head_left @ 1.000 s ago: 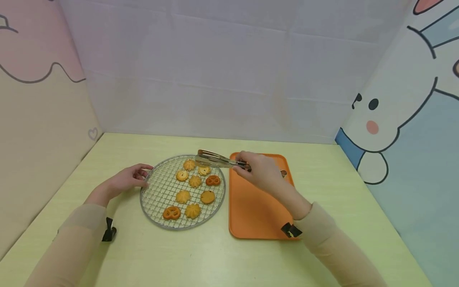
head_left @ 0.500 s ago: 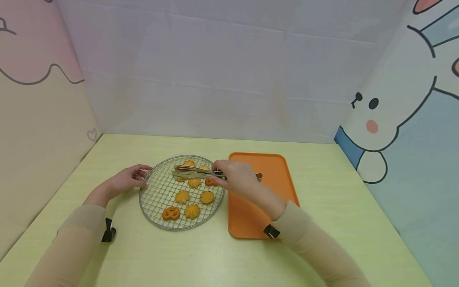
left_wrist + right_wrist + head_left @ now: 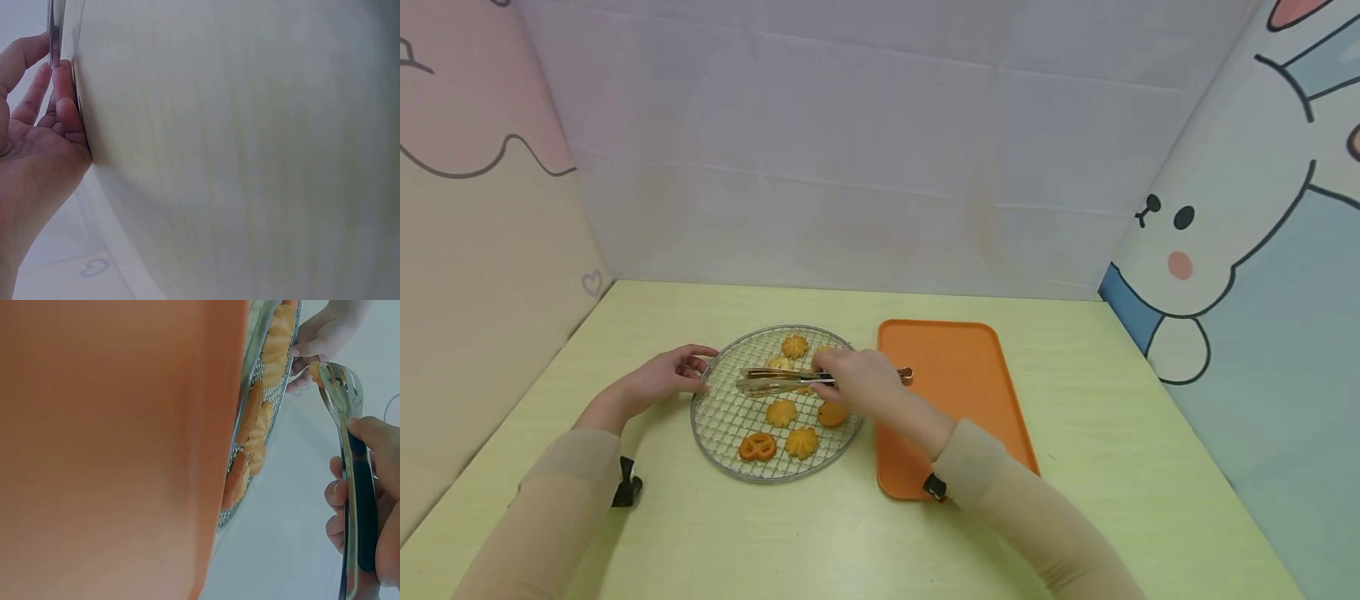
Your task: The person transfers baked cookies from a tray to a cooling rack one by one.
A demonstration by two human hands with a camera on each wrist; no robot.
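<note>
In the head view my right hand [image 3: 861, 379] grips metal serving tongs [image 3: 782, 381] above a round wire cooling rack [image 3: 718, 454]. The right wrist view shows the slotted tong ends holding a small golden cookie [image 3: 314, 374], raised off the rack; my thumb and fingers wrap the black grips [image 3: 364, 506]. My left hand [image 3: 662, 379] holds the rack's left rim, thumb and fingertips at the wire edge [image 3: 55, 37]. Several cookies lie on the rack, among them a pretzel-shaped one [image 3: 757, 447] and a star-shaped one [image 3: 802, 442]. The tongs and right hand hide some of them.
An orange rectangular tray [image 3: 947, 350] lies right of the rack, under my right forearm. Both rest on a pale yellow-green table [image 3: 760, 542]. A white wall [image 3: 850, 167] stands behind, with cartoon-printed panels [image 3: 1247, 250] at the sides.
My right hand has moved left and slightly toward me, carrying the tongs from the rack's upper right edge to over its middle. My left hand stays at the rim.
</note>
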